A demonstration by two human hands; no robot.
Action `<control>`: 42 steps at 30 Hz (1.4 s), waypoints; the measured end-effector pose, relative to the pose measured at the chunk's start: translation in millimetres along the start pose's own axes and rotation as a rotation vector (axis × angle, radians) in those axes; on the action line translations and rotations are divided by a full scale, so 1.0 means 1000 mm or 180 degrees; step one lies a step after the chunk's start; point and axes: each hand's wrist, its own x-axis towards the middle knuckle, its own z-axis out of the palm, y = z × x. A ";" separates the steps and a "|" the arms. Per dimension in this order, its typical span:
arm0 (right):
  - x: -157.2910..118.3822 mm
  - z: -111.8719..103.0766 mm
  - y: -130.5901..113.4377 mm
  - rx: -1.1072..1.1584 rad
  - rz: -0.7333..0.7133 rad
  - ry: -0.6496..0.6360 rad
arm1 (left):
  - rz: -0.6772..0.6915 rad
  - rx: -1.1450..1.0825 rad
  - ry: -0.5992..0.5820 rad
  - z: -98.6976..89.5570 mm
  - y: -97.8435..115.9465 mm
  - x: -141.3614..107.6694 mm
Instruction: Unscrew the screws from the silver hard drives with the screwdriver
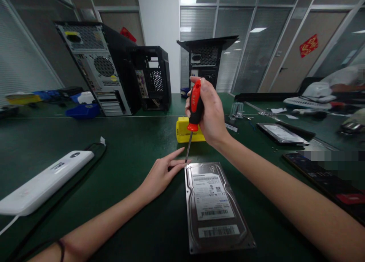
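Note:
My right hand (211,111) is wrapped round the red and black handle of a screwdriver (195,108). Its thin metal shaft slants down to the far left corner of a hard drive (216,208). The drive lies flat, label side up, on the dark green table surface. At that same corner rests my left hand (164,172), fingers stretched out, their tips beside the screwdriver tip. Whether a small screw sits under the tip is hidden. A yellow plastic bin (182,131) stands just behind the screwdriver.
A white power strip (54,180) with a black cable lies at left. Computer cases (99,64) stand at the back. On the right are another hard drive (282,133), a dark board (319,174) and a clear cup (236,110). A blue bin (82,110) sits back left.

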 end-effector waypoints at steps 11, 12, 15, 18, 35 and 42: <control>-0.004 0.001 0.001 0.0042 0.0168 -0.0058 | -0.0015 -0.0191 -0.0097 0.000 0.000 0.002; -0.003 0.001 0.001 0.0034 0.0149 -0.0053 | -0.0011 -0.0240 -0.0091 0.000 -0.001 0.002; 0.000 -0.001 0.000 0.0008 0.0120 -0.0009 | -0.0062 -0.0419 -0.0047 0.000 -0.001 0.003; 0.002 -0.003 0.000 -0.0063 0.0116 0.0038 | -0.0163 -0.0541 0.0013 -0.001 0.001 0.002; 0.009 -0.015 -0.008 -0.0294 0.0008 0.0139 | 0.0941 0.1732 -0.0527 -0.041 0.004 -0.031; 0.004 -0.020 -0.016 -0.0121 0.0115 0.0121 | 0.1910 0.3036 -0.0624 -0.029 0.000 -0.030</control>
